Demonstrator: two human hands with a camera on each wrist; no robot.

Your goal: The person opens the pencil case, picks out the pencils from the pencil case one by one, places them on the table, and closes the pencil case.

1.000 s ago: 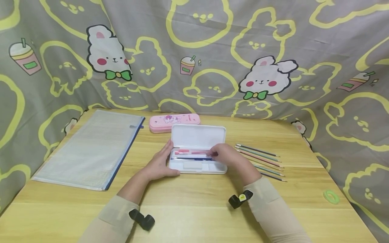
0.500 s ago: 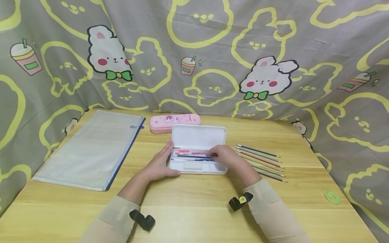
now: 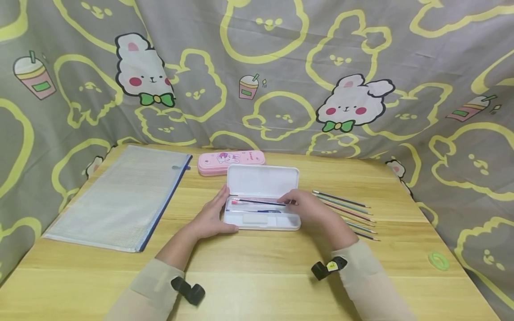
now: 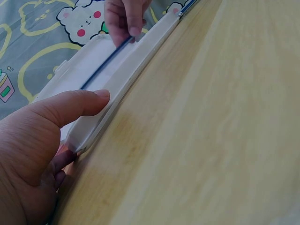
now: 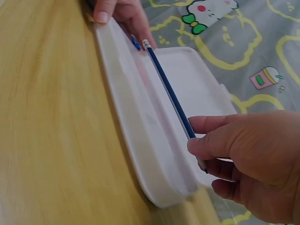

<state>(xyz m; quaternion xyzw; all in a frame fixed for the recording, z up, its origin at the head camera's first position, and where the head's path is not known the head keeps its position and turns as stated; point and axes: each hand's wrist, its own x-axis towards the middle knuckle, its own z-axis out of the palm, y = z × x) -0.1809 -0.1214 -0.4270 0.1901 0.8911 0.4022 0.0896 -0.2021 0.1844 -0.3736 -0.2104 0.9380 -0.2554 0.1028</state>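
Observation:
A white pencil case [image 3: 263,179] lies open in the middle of the table, its lid tipped up at the back. My left hand [image 3: 210,218] grips its left end, thumb over the front edge [image 4: 86,105] and fingers behind. At the case's right side my right hand [image 3: 309,208] pinches a dark blue pencil [image 5: 169,91] between thumb and fingers near its tip. The pencil slants over the tray, its eraser end toward my left hand. Inside the tray lie a blue pen [image 3: 269,211], something pink [image 3: 234,202] partly covered by the pencil, and a white rectangular block [image 3: 255,219].
Several pencils [image 3: 353,208] lie side by side to the right, partly behind my right hand. Behind the case sits a closed pink pencil case [image 3: 231,162]. A translucent zip pouch [image 3: 124,196] covers the left side; a green ring [image 3: 438,261] lies far right. A patterned curtain [image 3: 281,76] hangs behind.
The dark blue pencil has shifted toward the back of the tray and now slants over the pink item. My right hand and forearm have moved slightly right; my left hand has stayed still.

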